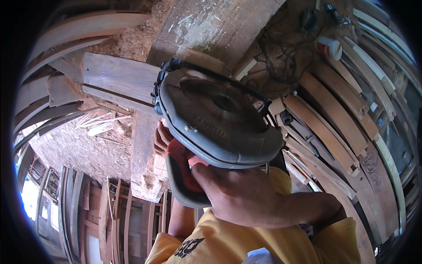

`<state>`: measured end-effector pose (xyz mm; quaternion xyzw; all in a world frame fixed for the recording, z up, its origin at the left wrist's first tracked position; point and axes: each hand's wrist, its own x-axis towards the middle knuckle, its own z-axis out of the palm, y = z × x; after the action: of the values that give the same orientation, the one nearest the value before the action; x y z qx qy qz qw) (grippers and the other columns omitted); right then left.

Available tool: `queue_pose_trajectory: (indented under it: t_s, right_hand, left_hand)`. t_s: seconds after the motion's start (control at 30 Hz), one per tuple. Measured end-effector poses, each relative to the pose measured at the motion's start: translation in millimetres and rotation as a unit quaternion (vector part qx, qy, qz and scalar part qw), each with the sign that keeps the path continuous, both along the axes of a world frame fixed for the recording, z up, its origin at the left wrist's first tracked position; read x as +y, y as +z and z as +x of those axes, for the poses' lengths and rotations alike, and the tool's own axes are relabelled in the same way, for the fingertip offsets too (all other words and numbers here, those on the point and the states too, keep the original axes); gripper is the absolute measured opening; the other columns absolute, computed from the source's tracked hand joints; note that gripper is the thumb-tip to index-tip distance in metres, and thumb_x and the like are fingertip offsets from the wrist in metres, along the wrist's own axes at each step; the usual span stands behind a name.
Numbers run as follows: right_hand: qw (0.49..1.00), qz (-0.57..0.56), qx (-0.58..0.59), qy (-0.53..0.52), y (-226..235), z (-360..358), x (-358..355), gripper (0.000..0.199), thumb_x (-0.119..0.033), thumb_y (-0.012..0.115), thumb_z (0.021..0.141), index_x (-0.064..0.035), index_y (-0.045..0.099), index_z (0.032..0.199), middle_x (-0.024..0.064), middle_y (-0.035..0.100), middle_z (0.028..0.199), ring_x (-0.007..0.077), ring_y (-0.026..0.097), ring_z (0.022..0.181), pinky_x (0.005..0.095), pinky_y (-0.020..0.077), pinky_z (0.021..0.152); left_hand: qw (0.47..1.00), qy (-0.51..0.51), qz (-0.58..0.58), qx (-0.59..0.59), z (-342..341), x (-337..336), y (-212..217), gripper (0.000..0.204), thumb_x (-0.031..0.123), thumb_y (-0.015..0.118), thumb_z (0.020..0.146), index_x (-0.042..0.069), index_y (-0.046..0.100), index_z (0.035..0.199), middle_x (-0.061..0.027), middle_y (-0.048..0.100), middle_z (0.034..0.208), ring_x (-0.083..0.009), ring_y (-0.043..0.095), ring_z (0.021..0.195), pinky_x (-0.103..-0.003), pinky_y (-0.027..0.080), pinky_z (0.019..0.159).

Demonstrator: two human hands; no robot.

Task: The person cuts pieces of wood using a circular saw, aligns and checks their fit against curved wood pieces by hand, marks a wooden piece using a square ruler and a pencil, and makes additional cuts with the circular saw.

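Observation:
A large grey circular saw (220,116) with a rounded blade guard and a red and dark grey handle fills the middle of the view. It lies tilted, broad side up, its black base edge facing away from me. Coming in from the lower right, my right hand (233,189) is closed around the handle. Most of my left hand (161,140) is behind the saw; only bent fingers show beside the red part, over a wooden board. What they hold is hidden. A grey-brown plank (123,77) runs leftward from the saw's far side.
A wide, paint-spotted board (211,26) lies beyond the saw. Curved timber pieces (336,97) are stacked at the right, near a white and red bucket (329,47) and tangled cables (285,55). Sawdust and splinters (101,125) cover the left side. More boards (101,211) stand lower left.

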<state>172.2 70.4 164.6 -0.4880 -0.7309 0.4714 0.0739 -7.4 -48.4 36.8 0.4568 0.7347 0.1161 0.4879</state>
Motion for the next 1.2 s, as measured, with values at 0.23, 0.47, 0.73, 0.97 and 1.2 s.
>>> queue_pose_trajectory:
  t_s: [0.23,0.47,0.73,0.97,1.2]
  right_hand:
    - [0.998,-0.045,0.036,-0.017,2.7,-12.3,15.7,0.025,-0.011,0.069,0.085,-0.0021,0.07,0.108,0.0153,0.069,0.092,0.0315,0.071,0.08,0.045,0.0586,0.068]
    - [0.998,-0.024,0.061,-0.026,-5.6,-25.2,24.6,0.015,-0.008,0.069,0.085,-0.0007,0.067,0.098,0.0136,0.067,0.075,0.0302,0.07,0.068,0.045,0.0551,0.06]
    - [0.997,-0.027,0.076,-0.021,-5.6,-48.5,40.4,0.015,-0.006,0.069,0.084,0.0006,0.063,0.096,0.0156,0.068,0.073,0.0301,0.068,0.06,0.0439,0.055,0.058]
    - [0.997,-0.038,0.068,-0.015,-8.4,-71.1,56.8,0.018,-0.002,0.07,0.08,0.0013,0.062,0.096,0.0163,0.069,0.075,0.0308,0.072,0.064,0.042,0.0584,0.063]
    - [0.997,-0.006,0.079,0.006,-14.9,-101.7,76.3,0.029,0.002,0.071,0.081,0.0109,0.066,0.107,0.0197,0.074,0.075,0.0296,0.075,0.065,0.0418,0.0615,0.06]
  left_hand:
    - [0.966,-0.049,0.11,0.23,7.8,16.6,-8.5,0.049,0.019,0.063,0.102,-0.001,0.056,0.146,-0.0196,0.054,0.148,-0.0339,0.051,0.134,-0.046,0.037,0.117]
    - [0.983,-0.047,0.118,0.134,7.0,68.6,29.7,0.057,0.029,0.065,0.101,0.002,0.053,0.15,-0.0217,0.054,0.151,-0.0364,0.052,0.136,-0.051,0.036,0.117]
    - [0.946,-0.065,0.148,0.281,-3.8,20.2,-25.6,0.059,0.031,0.064,0.102,0.006,0.05,0.154,-0.0229,0.049,0.156,-0.0379,0.047,0.141,-0.053,0.032,0.12]
    - [0.943,-0.076,0.16,0.283,-8.1,22.7,-28.2,0.061,0.032,0.063,0.103,0.01,0.047,0.158,-0.024,0.044,0.16,-0.0393,0.042,0.146,-0.054,0.029,0.123]
    - [0.938,-0.097,0.172,0.286,7.8,12.3,-19.5,0.063,0.033,0.062,0.104,0.014,0.045,0.161,-0.025,0.039,0.164,-0.0406,0.038,0.151,-0.055,0.026,0.125]
